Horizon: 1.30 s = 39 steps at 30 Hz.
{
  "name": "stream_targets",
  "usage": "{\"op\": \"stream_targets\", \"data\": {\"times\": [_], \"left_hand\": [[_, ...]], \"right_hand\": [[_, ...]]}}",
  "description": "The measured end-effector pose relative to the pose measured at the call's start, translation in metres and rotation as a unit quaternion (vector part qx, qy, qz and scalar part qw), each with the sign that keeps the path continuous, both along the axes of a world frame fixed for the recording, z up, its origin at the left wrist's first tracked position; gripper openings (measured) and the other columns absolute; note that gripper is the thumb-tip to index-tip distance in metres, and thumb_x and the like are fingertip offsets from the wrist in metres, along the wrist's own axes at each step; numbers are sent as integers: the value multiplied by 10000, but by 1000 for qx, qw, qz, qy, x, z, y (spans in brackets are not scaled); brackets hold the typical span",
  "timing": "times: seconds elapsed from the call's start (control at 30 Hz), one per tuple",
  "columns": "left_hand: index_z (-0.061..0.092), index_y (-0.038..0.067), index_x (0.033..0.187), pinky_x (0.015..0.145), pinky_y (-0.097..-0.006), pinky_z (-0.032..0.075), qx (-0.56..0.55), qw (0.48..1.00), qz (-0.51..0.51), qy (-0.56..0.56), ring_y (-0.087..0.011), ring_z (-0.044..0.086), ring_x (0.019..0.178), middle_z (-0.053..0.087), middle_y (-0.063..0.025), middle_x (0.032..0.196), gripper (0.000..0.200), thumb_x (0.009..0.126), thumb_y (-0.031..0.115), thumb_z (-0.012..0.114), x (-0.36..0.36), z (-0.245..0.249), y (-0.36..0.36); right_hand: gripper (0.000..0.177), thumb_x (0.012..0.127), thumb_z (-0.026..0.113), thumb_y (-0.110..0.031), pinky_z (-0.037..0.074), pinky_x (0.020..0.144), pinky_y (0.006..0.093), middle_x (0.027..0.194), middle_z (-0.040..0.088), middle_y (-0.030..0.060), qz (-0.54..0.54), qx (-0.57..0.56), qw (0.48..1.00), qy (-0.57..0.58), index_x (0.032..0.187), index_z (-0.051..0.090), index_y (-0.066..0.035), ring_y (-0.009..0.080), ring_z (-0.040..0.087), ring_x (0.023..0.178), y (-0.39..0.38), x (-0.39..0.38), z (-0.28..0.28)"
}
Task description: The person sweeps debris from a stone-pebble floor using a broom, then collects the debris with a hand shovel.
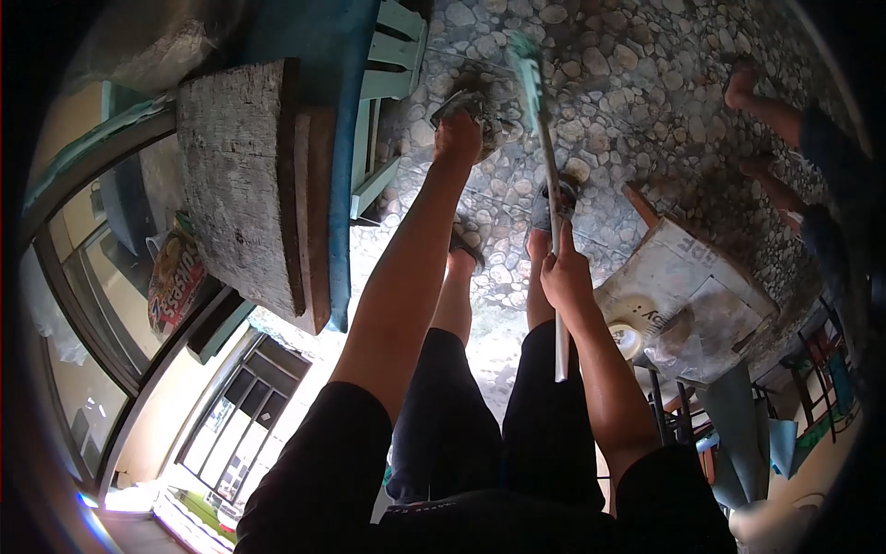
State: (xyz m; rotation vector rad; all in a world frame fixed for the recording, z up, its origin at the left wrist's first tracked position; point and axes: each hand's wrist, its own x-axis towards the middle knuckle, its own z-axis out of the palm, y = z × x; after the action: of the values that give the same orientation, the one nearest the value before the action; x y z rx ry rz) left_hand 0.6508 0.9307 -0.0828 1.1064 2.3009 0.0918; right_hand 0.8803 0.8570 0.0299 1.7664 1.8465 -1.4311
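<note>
My right hand (pixel 566 277) is closed round the pale handle of a long broom (pixel 552 175). Its green head (pixel 528 74) is at the floor, ahead and slightly right of my left hand (pixel 459 137). That hand is closed, reaching low on the dark edge of what looks like a dustpan (pixel 452 103). Greyish debris seems to lie beside the pan, though the hand partly covers it. Below both hands are my feet in dark sandals (pixel 552 198) on the pebbled floor (pixel 591 111).
To the left stand a worn wooden board (pixel 235 185), a blue surface (pixel 339 185) and a pale green slatted frame (pixel 388 83). On the right, a low table (pixel 711 268) bears printed cardboard, clear plastic and a tape roll (pixel 628 342). Another person's legs (pixel 775 115) show at far right.
</note>
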Motion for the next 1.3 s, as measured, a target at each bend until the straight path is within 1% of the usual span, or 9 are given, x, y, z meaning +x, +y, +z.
{"op": "stream_targets", "data": {"times": [0.07,0.23,0.33,0.4,0.43,0.67,1.0,1.13,1.3], "left_hand": [[583,16,879,744,-440,466,14,1000,8,17,-362,574,845,587,-207,908,234,772,189,467,2,3,-1],[582,37,906,754,-441,464,-23,999,21,-6,-373,566,865,582,-204,928,232,771,192,475,1,-3,-2],[576,44,904,755,-445,463,-23,1000,20,-2,-376,565,865,581,-214,921,225,771,198,479,-4,-9,-7],[573,47,900,754,-447,463,-16,1000,11,6,-375,566,864,580,-218,918,222,772,203,480,-7,-9,-7],[567,47,901,755,-450,461,-22,1000,9,-1,-376,566,862,581,-220,911,225,774,210,478,-9,-5,-8],[556,31,901,770,-459,452,-32,999,-7,-30,-392,559,867,576,-220,921,245,778,228,478,-10,-3,-5],[553,37,975,786,-452,447,-53,998,20,-37,-383,543,919,547,-226,1010,270,795,202,436,-3,-2,-6],[546,19,905,737,-444,467,-13,1000,7,-5,-376,569,847,579,-228,895,254,788,234,479,-8,-2,-18],[528,13,813,660,-460,471,27,998,31,37,-380,582,738,592,-221,753,224,773,234,530,-19,12,-50]], "right_hand": [[606,746,480,-55,482,573,471,728,567,280,-20,-4,1000,-10,1279,201,19,413,575,655,-6,-3,-10],[577,736,484,-67,467,711,469,1113,364,377,-16,-25,999,31,1243,241,60,446,530,852,-29,-7,-45],[573,735,489,-92,463,735,450,1106,412,348,-25,-34,997,57,1250,270,27,442,526,879,-26,-6,-33],[550,750,474,-93,476,670,445,877,549,304,-39,-93,995,6,1258,281,-13,417,568,764,-6,-8,-3],[547,761,464,-99,478,628,447,702,579,256,-23,1,999,36,1268,270,-34,400,581,679,-15,4,-15],[550,785,489,-128,482,602,436,721,573,273,6,0,999,-51,1271,257,-15,398,581,671,1,10,-23],[581,762,503,-120,473,663,433,818,577,264,67,120,988,64,1280,268,-5,404,569,762,-12,-22,-39],[629,742,494,-64,472,574,451,689,561,267,24,9,999,30,1296,205,4,399,571,631,21,-23,0],[617,746,504,-90,485,593,433,714,576,261,13,71,997,31,1299,241,-20,392,584,667,45,-8,-13]]}}
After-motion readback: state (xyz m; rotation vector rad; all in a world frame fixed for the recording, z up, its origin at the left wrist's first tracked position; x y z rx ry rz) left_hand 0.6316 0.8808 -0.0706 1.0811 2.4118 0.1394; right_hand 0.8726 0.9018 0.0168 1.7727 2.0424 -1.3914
